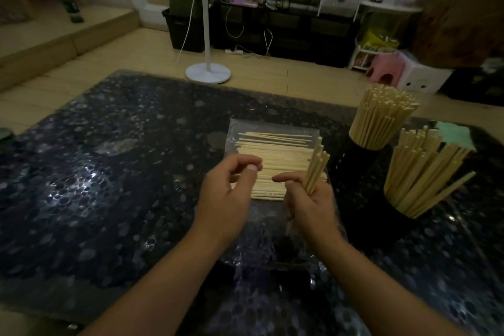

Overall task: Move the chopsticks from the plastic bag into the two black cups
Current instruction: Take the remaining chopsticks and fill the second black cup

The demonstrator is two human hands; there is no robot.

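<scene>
The right hand [311,199] has its grip clamped on a small bundle of chopsticks [317,166], tilted upright. The left hand [229,194] hovers over the plastic bag [272,128] on the desk [109,172], fingers loosely curled, holding nothing.

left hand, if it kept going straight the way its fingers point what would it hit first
Probably the loose chopsticks lying on the plastic bag: the left hand points forward and right, its fingertips already over their near ends. Height above them is unclear.
</scene>
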